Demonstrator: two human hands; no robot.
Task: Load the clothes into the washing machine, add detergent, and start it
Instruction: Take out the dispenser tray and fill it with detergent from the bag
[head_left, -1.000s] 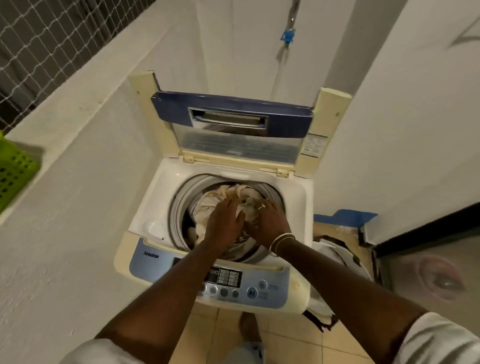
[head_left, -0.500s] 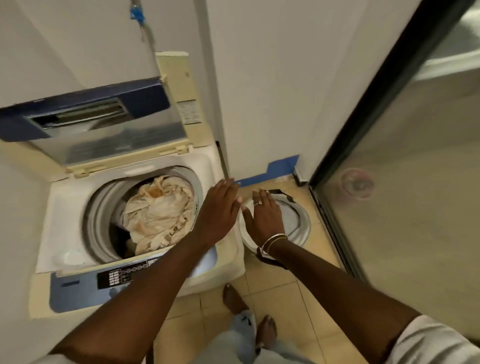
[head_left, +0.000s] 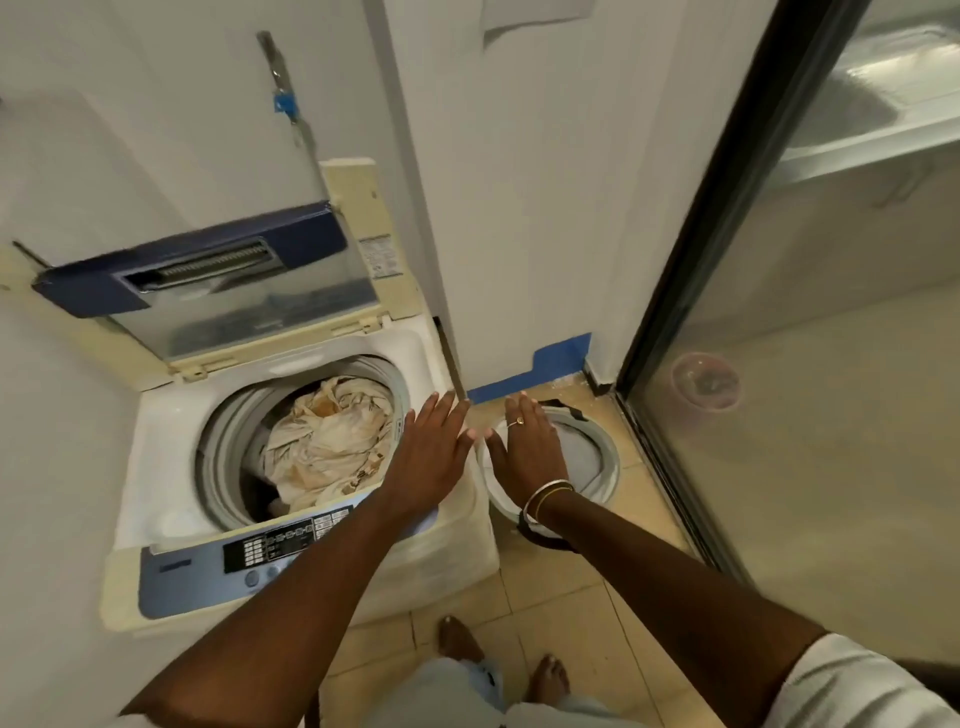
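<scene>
Head view, wide-angle, soft blur on the edges. Washing machine (head_left: 291, 467) cut off at the left side; lid (head_left: 208, 291) stands propped up against the wall. Control panel (head_left: 280, 543) legible only as dark button blocks, labels unreadable, and its right end is hidden under the left forearm. Drum bottom not visible: cream clothes (head_left: 332, 441) with brownish patches fill most of the opening, dark gap on the near left side.

Bucket (head_left: 597, 457) on the floor tiles just right of the machine: pale, round, dark handle parts at the far and near rim. Its contents can't be made out, and the right hand covers its left half.

Left hand (head_left: 431, 457) is flat, palm down, fingers (head_left: 436, 415) straight and slightly spread, empty, over the machine's right rim. Clothes lie just left of it, in the drum, not touching the fingers as far as I can tell.

Right hand (head_left: 530, 452) also flat and empty, fingers together and extended, ring on one finger, bangles (head_left: 545, 496) at the wrist, over the bucket. Well apart from the clothes. Thumbs of both hands nearly meet.

Blue tape (head_left: 535, 371) at the wall base. Glass door (head_left: 805, 364) right, reflections only.
</scene>
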